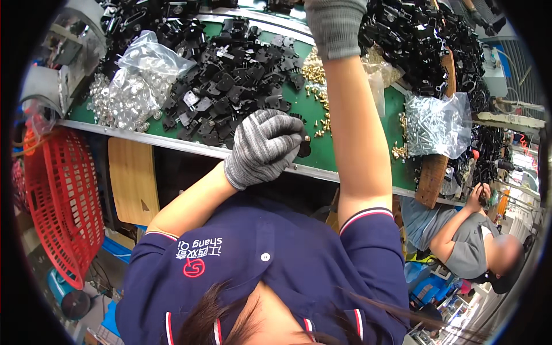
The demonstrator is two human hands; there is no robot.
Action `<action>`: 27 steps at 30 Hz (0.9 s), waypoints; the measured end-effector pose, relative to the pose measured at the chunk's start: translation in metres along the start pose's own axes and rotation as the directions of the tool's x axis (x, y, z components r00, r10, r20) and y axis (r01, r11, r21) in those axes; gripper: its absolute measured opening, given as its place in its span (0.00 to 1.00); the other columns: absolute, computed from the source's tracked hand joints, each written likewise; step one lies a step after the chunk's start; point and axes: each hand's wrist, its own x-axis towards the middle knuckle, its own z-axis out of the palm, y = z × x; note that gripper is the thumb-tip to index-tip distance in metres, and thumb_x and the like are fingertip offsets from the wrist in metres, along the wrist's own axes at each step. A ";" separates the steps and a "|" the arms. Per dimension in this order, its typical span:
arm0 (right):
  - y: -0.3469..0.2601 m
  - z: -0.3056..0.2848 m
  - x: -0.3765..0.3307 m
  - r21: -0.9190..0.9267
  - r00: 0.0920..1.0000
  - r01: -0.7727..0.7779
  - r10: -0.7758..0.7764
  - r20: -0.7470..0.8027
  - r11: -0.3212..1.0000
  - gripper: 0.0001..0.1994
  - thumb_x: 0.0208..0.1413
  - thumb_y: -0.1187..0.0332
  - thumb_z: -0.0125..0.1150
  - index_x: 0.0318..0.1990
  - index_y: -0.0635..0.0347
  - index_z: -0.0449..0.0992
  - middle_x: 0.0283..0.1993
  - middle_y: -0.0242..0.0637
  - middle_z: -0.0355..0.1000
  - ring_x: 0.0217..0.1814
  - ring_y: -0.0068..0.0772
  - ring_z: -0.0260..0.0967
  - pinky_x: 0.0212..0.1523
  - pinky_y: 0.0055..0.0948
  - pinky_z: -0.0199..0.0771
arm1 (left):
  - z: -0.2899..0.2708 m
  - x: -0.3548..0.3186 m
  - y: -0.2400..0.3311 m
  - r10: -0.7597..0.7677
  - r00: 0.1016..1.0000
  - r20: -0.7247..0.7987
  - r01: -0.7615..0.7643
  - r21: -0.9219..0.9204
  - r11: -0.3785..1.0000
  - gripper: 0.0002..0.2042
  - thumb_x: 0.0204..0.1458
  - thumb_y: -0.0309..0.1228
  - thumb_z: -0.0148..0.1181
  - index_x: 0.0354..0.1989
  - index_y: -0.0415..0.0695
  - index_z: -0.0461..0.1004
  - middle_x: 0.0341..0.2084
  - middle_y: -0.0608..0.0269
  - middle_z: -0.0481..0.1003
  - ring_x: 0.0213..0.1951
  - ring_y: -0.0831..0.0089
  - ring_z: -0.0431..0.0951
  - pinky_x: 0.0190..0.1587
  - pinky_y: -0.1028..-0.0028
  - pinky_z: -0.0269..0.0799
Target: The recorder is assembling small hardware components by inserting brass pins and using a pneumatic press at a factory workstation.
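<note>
My left hand, in a grey knitted glove, is curled closed at the bench's near edge. A small black metal part shows past its fingertips, with a brass-coloured piece at its top. My right hand, also gloved, reaches to the far side of the bench; its fingers are cut off by the upper edge of the picture. Beyond my left hand lies a heap of flat black metal brackets. Small brass-coloured fittings are scattered beside my right forearm.
On the green bench top lie a clear bag of silvery round pieces and a bag of screws. More black assemblies are piled at far right, near a wooden board. A red basket stands left; a co-worker sits right.
</note>
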 end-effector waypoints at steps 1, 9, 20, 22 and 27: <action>0.002 -0.015 0.011 0.015 0.998 -0.047 0.047 -0.050 0.999 0.29 0.52 0.58 0.74 0.56 0.58 0.66 0.41 0.33 0.72 0.35 0.25 0.71 0.36 0.20 0.79 | 0.009 0.009 0.001 0.034 0.999 0.017 -0.033 -0.037 0.999 0.09 0.38 0.24 0.69 0.30 0.44 0.78 0.34 0.61 0.79 0.33 0.60 0.80 0.34 0.63 0.75; -0.012 -0.043 -0.047 0.419 0.994 -0.093 0.063 0.084 0.903 0.30 0.55 0.62 0.70 0.61 0.63 0.64 0.35 0.44 0.75 0.31 0.36 0.76 0.34 0.44 0.82 | 0.005 -0.006 -0.001 -0.009 1.000 -0.019 0.009 -0.011 1.000 0.09 0.38 0.23 0.68 0.30 0.44 0.78 0.35 0.60 0.79 0.33 0.60 0.81 0.33 0.63 0.75; -0.095 -0.074 -0.130 0.312 0.914 -0.397 0.403 0.046 0.863 0.25 0.54 0.77 0.62 0.60 0.68 0.63 0.32 0.41 0.74 0.27 0.28 0.73 0.27 0.26 0.78 | 0.003 -0.002 -0.003 0.005 1.000 0.024 -0.005 -0.012 1.000 0.09 0.40 0.24 0.68 0.31 0.44 0.79 0.34 0.60 0.79 0.33 0.60 0.81 0.33 0.64 0.76; -0.094 -0.072 -0.132 0.326 0.897 -0.419 0.442 0.004 0.848 0.25 0.53 0.77 0.62 0.59 0.68 0.63 0.33 0.41 0.74 0.28 0.29 0.73 0.28 0.27 0.79 | 0.005 -0.002 -0.004 0.011 1.000 0.019 -0.011 -0.016 1.000 0.09 0.40 0.24 0.68 0.32 0.44 0.79 0.35 0.60 0.79 0.33 0.60 0.81 0.33 0.64 0.76; -0.087 -0.079 -0.131 0.306 0.889 -0.448 0.455 0.052 0.840 0.26 0.53 0.76 0.62 0.59 0.67 0.63 0.34 0.40 0.74 0.28 0.27 0.73 0.29 0.27 0.78 | 0.005 -0.003 -0.004 0.021 1.000 0.016 -0.021 -0.009 1.000 0.09 0.39 0.24 0.68 0.32 0.45 0.79 0.35 0.60 0.79 0.33 0.60 0.81 0.32 0.64 0.76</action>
